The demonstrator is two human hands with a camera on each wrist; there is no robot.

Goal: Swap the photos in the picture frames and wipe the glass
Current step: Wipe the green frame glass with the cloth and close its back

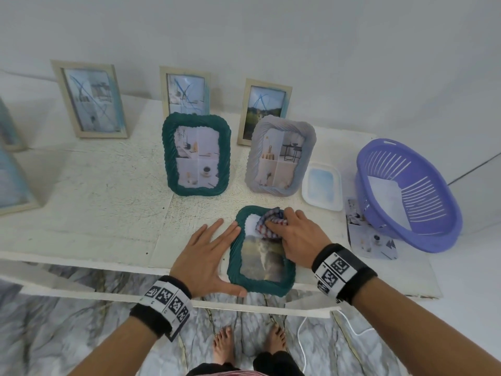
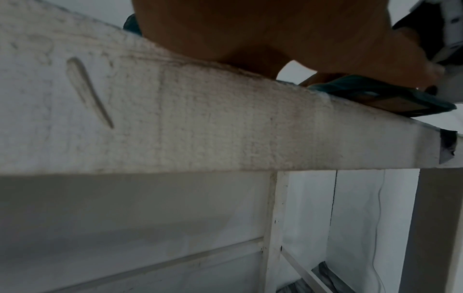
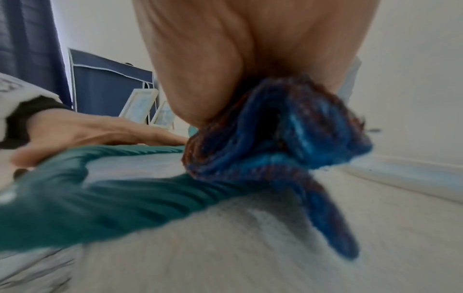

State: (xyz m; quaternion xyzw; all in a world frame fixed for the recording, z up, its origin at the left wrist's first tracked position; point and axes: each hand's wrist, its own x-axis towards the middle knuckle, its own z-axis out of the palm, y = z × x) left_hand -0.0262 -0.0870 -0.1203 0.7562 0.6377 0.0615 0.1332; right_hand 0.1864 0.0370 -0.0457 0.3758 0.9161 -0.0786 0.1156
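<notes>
A dark green picture frame (image 1: 260, 280) lies flat at the table's front edge, glass up, with a landscape photo in it. My right hand (image 1: 295, 234) grips a bunched checked cloth (image 1: 268, 221) and presses it on the frame's upper glass; the cloth (image 3: 275, 142) looks blue in the right wrist view. My left hand (image 1: 211, 253) lies flat with straight fingers against the frame's left rim (image 3: 75, 198), thumb at its lower corner. A second green frame (image 1: 196, 156) and a grey frame (image 1: 279, 156) stand upright behind.
Several pale wooden frames (image 1: 90, 99) with scribbled glass lean on the wall. A small white tray (image 1: 322, 185), a purple basket (image 1: 406, 196) and loose photos (image 1: 371, 240) sit at the right. The table's front edge (image 2: 225, 128) is just below my hands.
</notes>
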